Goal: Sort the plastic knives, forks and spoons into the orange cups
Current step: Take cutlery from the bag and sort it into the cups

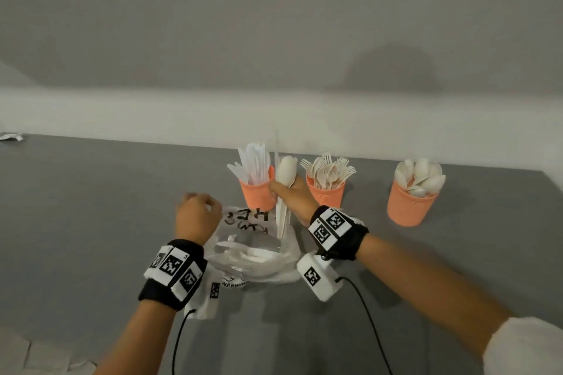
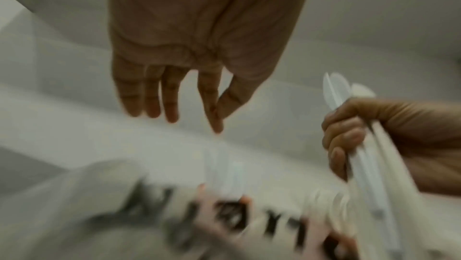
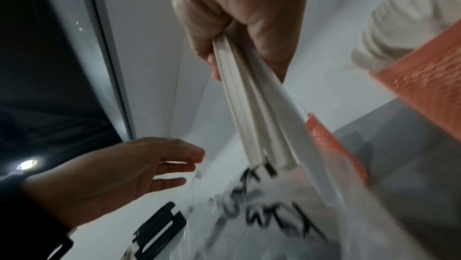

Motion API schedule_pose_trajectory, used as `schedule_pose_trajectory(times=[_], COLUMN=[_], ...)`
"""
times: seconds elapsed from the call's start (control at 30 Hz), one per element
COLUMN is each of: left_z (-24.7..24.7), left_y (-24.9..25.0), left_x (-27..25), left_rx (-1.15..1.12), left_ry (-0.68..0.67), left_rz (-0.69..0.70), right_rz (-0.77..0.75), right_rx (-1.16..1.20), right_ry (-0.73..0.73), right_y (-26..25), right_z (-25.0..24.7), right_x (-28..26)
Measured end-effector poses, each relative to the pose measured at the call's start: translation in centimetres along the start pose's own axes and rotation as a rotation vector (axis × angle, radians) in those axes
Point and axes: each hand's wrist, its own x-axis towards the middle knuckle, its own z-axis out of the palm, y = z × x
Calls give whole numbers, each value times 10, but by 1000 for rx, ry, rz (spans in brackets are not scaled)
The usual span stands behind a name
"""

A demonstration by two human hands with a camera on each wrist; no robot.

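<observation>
- The right hand (image 1: 286, 195) has its fingers (image 2: 341, 138) curled round a bundle of spoons (image 1: 285, 189), held just above the plastic bag (image 1: 253, 253) on the bench (image 1: 91, 207).
- The left hand (image 1: 198, 216) hovers empty with relaxed fingers (image 2: 172, 104).
- Risk: the spoon cup (image 1: 411, 204) stands far right and already full, so the bundle may spill or tip it.
- The knife cup (image 1: 257, 195) is close by and could get nudged.

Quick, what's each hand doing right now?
Left hand: open, fingers loose, holding nothing.
Right hand: closed around a bunch of white plastic spoons.
</observation>
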Motion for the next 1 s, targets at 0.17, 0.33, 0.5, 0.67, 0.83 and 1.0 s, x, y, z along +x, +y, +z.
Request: schedule_pose_trajectory(times=[0.17,0.33,0.5,0.67,0.83,1.0], left_z=[4,62,112,121,122,114], left_y=[83,134,169,211,222,236], left_x=[5,-5,-18,-24,-25,-26], left_rx=[-869,-1266,-1441,-1480,-1102,-1016], left_ry=[-94,-743,-1035,-1130,-1185,-1091], left_rz=[-138,-607,-728,-620,-335,155], right_rz=[-26,-133,-187,-153,-112,23], right_rx=[203,269,247,83,6,-162], right_ry=[288,443,574,625,729,481], right_y=[-15,-29,-27,-4,7,7], right_z=[-51,-94,-121,-136,-158,-158], right_x=[10,-4,-13,-27,-26,-40])
